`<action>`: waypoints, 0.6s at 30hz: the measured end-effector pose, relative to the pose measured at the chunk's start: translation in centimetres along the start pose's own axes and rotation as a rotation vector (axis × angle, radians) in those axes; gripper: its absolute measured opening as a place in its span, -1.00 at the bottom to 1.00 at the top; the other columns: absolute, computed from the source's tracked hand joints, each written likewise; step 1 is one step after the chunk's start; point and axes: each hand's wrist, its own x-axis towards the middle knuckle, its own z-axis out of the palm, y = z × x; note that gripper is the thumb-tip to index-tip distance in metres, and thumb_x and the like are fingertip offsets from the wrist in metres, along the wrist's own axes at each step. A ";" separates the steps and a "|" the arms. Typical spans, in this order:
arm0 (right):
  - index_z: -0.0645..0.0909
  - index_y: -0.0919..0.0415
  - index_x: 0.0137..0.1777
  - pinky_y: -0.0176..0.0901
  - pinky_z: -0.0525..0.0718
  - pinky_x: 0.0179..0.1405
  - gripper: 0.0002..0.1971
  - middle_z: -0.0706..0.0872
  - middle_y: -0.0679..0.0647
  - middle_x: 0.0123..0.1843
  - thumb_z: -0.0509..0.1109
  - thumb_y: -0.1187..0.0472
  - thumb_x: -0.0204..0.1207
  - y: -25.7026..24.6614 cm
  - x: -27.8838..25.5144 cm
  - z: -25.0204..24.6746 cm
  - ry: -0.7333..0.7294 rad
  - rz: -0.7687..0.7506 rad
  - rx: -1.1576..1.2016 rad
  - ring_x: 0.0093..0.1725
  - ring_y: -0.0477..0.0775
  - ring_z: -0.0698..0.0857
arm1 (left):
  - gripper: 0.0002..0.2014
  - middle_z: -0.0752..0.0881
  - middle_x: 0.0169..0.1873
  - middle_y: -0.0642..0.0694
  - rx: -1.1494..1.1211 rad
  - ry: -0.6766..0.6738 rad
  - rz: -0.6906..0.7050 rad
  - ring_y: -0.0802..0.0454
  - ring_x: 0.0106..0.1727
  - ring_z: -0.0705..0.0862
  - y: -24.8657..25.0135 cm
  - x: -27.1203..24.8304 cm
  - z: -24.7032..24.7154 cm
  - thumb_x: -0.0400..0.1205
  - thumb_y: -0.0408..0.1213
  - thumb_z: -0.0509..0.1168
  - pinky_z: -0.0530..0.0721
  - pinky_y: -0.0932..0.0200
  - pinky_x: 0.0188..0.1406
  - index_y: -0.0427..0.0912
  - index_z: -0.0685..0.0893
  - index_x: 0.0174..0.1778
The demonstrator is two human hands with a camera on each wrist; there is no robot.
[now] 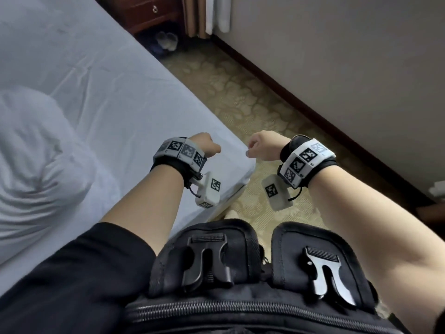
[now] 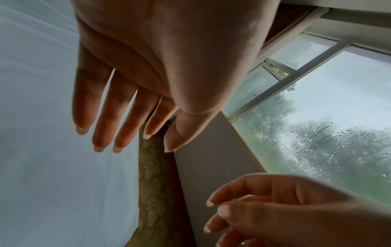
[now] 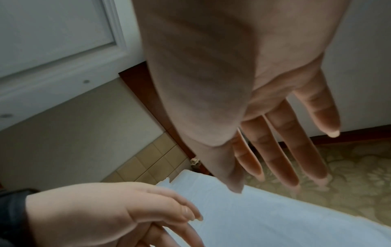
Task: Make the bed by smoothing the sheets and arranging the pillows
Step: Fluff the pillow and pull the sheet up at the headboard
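A pale sheet (image 1: 96, 92) covers the bed, with light creases running across it. A rumpled white pillow (image 1: 36, 153) lies at the left. My left hand (image 1: 208, 147) hovers just above the sheet near the bed's corner (image 1: 243, 165). In the left wrist view this left hand (image 2: 137, 142) has its fingers straight and spread, holding nothing. My right hand (image 1: 262, 145) hangs just past the corner, over the carpet. The right wrist view shows the right hand (image 3: 264, 175) with loose, straight fingers and nothing in it.
Patterned beige carpet (image 1: 252, 109) runs between the bed and a wall with a dark baseboard (image 1: 313, 100). A dark wooden nightstand (image 1: 144, 13) stands at the far end, with pale slippers (image 1: 166, 41) beside it. A window (image 2: 317, 133) is beyond the wall.
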 end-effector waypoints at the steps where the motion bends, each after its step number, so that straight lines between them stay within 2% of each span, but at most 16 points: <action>1: 0.67 0.31 0.12 -0.17 0.50 -0.15 -0.70 0.69 0.15 -0.06 0.34 0.12 0.52 1.1 1.2 -0.9 -0.003 0.002 -0.009 -0.04 0.14 0.64 | -0.71 0.70 0.05 -0.23 0.008 -0.002 0.001 -0.19 0.12 0.72 1.1 1.6 -0.1 0.62 -0.17 0.21 0.68 -0.03 0.13 -0.31 0.57 0.13; 3: 0.67 0.30 0.13 -0.14 0.57 -0.11 -0.70 0.70 0.13 -0.04 0.33 0.13 0.51 3.7 4.2 -4.0 0.012 0.019 -0.024 -0.03 0.13 0.64 | -0.66 0.70 0.12 -0.25 0.022 0.001 0.007 -0.19 0.14 0.70 4.2 5.6 -1.0 0.63 -0.17 0.21 0.67 -0.02 0.16 -0.32 0.56 0.22; 5: 0.66 0.29 0.17 -0.06 0.65 0.07 -0.69 0.74 0.16 0.12 0.32 0.13 0.53 6.0 6.9 -7.2 0.019 0.038 -0.030 0.13 0.19 0.68 | -0.60 0.70 0.14 -0.27 0.027 -0.009 0.002 -0.19 0.14 0.70 7.0 8.9 -2.5 0.62 -0.17 0.20 0.67 -0.02 0.18 -0.33 0.54 0.30; 7: 0.66 0.28 0.17 -0.06 0.66 0.11 -0.71 0.74 0.17 0.16 0.32 0.15 0.54 7.9 9.3 -10.1 0.002 0.039 -0.014 0.17 0.19 0.68 | -0.61 0.70 0.09 -0.24 0.029 -0.020 -0.008 -0.15 0.10 0.71 9.3 11.5 -4.1 0.61 -0.14 0.22 0.69 -0.02 0.18 -0.32 0.56 0.27; 9: 0.67 0.25 0.14 -0.08 0.66 0.07 -0.73 0.74 0.15 0.14 0.35 0.13 0.54 9.7 11.9 -13.1 0.016 0.031 0.013 0.14 0.16 0.69 | -0.75 0.68 -0.13 -0.16 0.031 0.009 0.016 -0.11 -0.07 0.69 11.9 14.0 -6.1 0.62 -0.13 0.22 0.69 0.02 0.06 -0.26 0.62 0.01; 10: 0.67 0.23 0.12 -0.09 0.65 0.06 -0.74 0.74 0.12 0.12 0.36 0.11 0.53 10.5 13.2 -14.4 0.035 0.033 0.031 0.10 0.13 0.69 | -0.80 0.61 -0.30 -0.12 0.030 0.037 0.023 -0.09 -0.22 0.62 12.9 15.1 -7.0 0.62 -0.14 0.22 0.66 0.04 -0.09 -0.20 0.58 -0.19; 11: 0.67 0.20 0.10 -0.10 0.64 0.04 -0.76 0.74 0.09 0.11 0.37 0.10 0.52 11.2 14.4 -15.4 0.055 0.033 0.060 0.07 0.10 0.68 | -0.75 0.50 -0.43 -0.09 0.027 0.066 0.021 -0.06 -0.35 0.51 13.6 16.2 -7.8 0.61 -0.16 0.22 0.55 0.08 -0.26 -0.16 0.48 -0.36; 13: 0.68 0.17 0.08 -0.10 0.64 0.05 -0.77 0.74 0.06 0.09 0.38 0.09 0.50 12.4 16.9 -17.1 0.072 0.022 0.118 0.05 0.08 0.68 | -0.67 0.37 -0.50 -0.07 0.048 0.112 0.007 -0.04 -0.43 0.36 14.9 18.0 -9.3 0.59 -0.18 0.21 0.34 0.13 -0.40 -0.10 0.32 -0.48; 14: 0.68 0.16 0.08 -0.09 0.64 0.06 -0.77 0.74 0.06 0.08 0.39 0.09 0.49 13.0 18.7 -18.1 0.068 0.007 0.131 0.06 0.08 0.68 | -0.70 0.40 -0.45 -0.08 0.050 0.142 -0.010 -0.05 -0.39 0.39 15.6 19.1 -10.0 0.60 -0.18 0.21 0.32 0.14 -0.40 -0.09 0.35 -0.45; 16: 0.68 0.16 0.07 -0.12 0.64 0.00 -0.79 0.75 0.06 0.07 0.39 0.10 0.49 14.0 21.8 -19.4 0.052 -0.032 0.150 0.04 0.06 0.68 | -0.86 0.52 -0.24 -0.09 0.035 0.171 -0.052 -0.07 -0.19 0.50 16.5 20.9 -10.8 0.63 -0.16 0.21 0.39 0.15 -0.29 -0.11 0.48 -0.20; 18: 0.69 0.15 0.06 -0.19 0.56 -0.10 -0.80 0.74 0.04 0.05 0.39 0.11 0.50 14.9 25.5 -20.8 0.032 -0.095 0.131 0.00 0.03 0.66 | -0.85 0.58 -0.09 -0.08 -0.005 0.195 -0.105 -0.05 -0.09 0.54 17.4 23.2 -11.2 0.63 -0.13 0.21 0.46 0.13 -0.17 -0.13 0.50 -0.01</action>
